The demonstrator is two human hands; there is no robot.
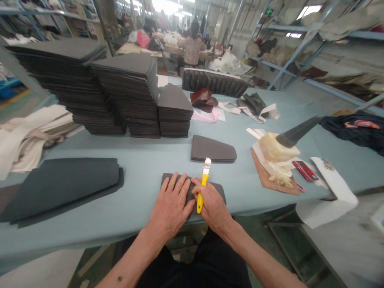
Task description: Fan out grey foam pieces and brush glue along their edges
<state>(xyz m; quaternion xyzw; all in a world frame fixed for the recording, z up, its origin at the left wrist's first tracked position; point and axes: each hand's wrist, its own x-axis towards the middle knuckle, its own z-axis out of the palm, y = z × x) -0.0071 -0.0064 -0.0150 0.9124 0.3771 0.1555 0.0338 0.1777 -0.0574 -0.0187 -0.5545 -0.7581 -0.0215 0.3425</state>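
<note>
My left hand (172, 204) lies flat with fingers stretched on a dark grey cut panel (218, 191) at the table's front edge. My right hand (213, 204) is closed around a yellow-handled paintbrush (204, 182), its bristles pointing away from me, and rests on the same panel. Both hands hide much of that panel. Just beyond it lies a small stack of similar grey panels (213, 148). To the left, longer dark panels (66, 182) lie in an offset pile.
Tall stacks of dark panels (126, 80) stand at the back left, beside pale fabric strips (33, 132). On the right are a yellowish block-like container (277, 148) with a dark cylinder leaning from it, and a red box (305, 171). A person (192, 44) sits far back.
</note>
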